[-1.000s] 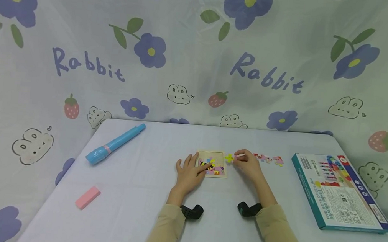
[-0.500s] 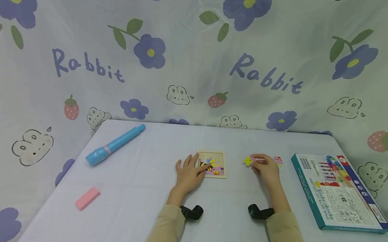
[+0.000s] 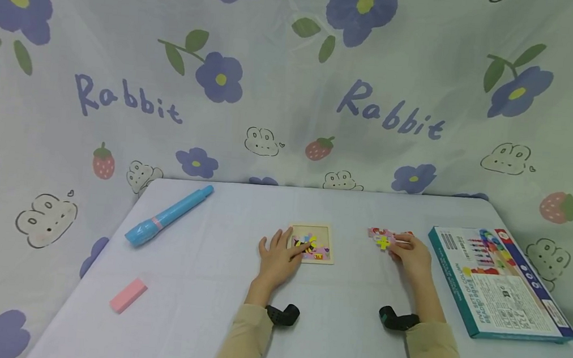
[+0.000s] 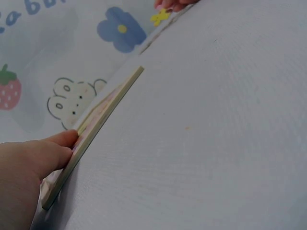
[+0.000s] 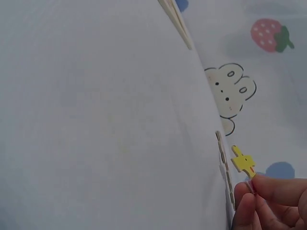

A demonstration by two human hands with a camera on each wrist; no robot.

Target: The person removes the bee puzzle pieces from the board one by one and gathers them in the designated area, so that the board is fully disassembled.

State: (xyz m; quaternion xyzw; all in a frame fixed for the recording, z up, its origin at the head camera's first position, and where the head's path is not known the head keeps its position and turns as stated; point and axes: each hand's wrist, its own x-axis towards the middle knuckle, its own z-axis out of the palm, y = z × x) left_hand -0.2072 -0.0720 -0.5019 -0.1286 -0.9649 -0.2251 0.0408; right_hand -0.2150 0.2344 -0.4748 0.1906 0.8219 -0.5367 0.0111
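Observation:
My left hand (image 3: 276, 263) rests with spread, fairly straight fingers on a small wooden jigsaw board (image 3: 331, 246) that has a bee picture partly filled in. In the left wrist view, the thumb and a finger lie at the board's edge (image 4: 98, 125). Off to the right, my right hand (image 3: 414, 261) pinches a yellow jigsaw piece (image 5: 243, 162) between thumb and fingertips. The piece is raised over several loose pink and red jigsaw pieces (image 3: 377, 231), which the hand partly hides.
A flat printed box (image 3: 502, 289) lies to the right of my right hand. At the left are a light-blue flashlight-shaped tube (image 3: 173, 212) and a pink block (image 3: 128, 295). A patterned cloth (image 3: 284, 88) hangs behind the white table (image 3: 191, 330).
My right hand has carried the yellow jigsaw piece rightward, from beside the board to over the loose pieces. My left hand has stayed on the board.

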